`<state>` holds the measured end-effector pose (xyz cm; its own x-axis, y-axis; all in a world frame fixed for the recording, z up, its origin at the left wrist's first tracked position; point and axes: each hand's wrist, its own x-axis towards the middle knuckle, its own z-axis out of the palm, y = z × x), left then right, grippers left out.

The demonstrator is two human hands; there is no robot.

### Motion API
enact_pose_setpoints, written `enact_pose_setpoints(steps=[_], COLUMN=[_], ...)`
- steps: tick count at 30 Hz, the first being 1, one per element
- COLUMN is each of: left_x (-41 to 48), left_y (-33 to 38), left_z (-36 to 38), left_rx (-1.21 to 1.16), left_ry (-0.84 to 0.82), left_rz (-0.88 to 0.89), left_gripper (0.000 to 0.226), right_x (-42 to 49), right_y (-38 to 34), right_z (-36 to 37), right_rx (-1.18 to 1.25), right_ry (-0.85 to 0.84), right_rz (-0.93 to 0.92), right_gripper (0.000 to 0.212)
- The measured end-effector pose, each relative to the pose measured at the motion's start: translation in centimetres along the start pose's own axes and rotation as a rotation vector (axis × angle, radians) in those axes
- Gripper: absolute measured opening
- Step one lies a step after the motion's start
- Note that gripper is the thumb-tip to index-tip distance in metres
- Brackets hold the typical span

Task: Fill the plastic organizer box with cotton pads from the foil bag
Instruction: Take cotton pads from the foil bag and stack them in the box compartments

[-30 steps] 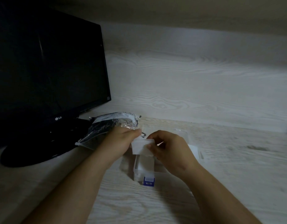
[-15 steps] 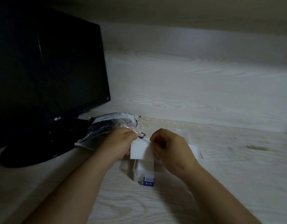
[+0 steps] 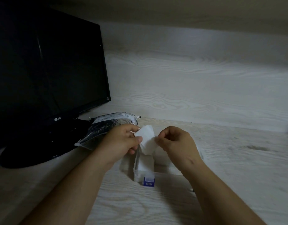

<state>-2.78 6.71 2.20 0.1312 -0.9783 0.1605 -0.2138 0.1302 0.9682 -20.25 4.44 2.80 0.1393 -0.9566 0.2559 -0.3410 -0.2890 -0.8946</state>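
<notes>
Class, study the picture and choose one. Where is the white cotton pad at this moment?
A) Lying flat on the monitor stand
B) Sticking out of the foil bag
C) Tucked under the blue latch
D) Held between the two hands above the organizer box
D: the cotton pad is pinched at its left edge by the left hand and at its right edge by the right hand, above the organizer box, while the foil bag lies off to the left.

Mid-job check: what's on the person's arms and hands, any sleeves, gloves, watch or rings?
Nothing worn shows: the left hand and right hand are bare, no gloves or rings visible, and the left forearm and right forearm are bare to the frame's edge, no sleeve, watch or band. Dim light could hide detail.
</notes>
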Motion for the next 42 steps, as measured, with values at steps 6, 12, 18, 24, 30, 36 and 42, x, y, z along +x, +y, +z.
enact_pose_setpoints(steps=[6, 12, 18, 24, 30, 36, 42], left_x=[-0.3, -0.6, -0.5, -0.3, -0.7, -0.8, -0.9], left_y=[0.0, 0.3, 0.1, -0.4, -0.5, -0.6, -0.7], left_z=[0.2, -0.1, -0.1, -0.3, -0.2, -0.2, -0.1], left_rx=[0.07, 0.141, 0.297, 0.364, 0.434, 0.489, 0.484], left_ry=[-0.101, -0.067, -0.1, -0.103, -0.192, -0.219, -0.19], left_rz=[0.004, -0.017, -0.017, -0.027, -0.096, -0.14, -0.092], left_gripper=[0.031, 0.017, 0.018, 0.021, 0.017, 0.017, 0.024], right_x=[-0.2, -0.1, -0.6, -0.8, -0.8, -0.9, -0.8], right_y=[-0.2, -0.2, -0.3, -0.4, -0.1, -0.3, -0.3], right_z=[-0.1, -0.3, -0.3, -0.1, 0.2, 0.4, 0.3], right_rx=[0.092, 0.008, 0.0, -0.084, -0.285, -0.458, -0.397], right_ry=[-0.123, -0.188, -0.311, -0.353, -0.357, -0.387, -0.322], right_rz=[0.018, 0.11, 0.199, 0.204, 0.136, 0.046, 0.13], right_gripper=[0.015, 0.011, 0.012, 0.014, 0.017, 0.012, 0.017])
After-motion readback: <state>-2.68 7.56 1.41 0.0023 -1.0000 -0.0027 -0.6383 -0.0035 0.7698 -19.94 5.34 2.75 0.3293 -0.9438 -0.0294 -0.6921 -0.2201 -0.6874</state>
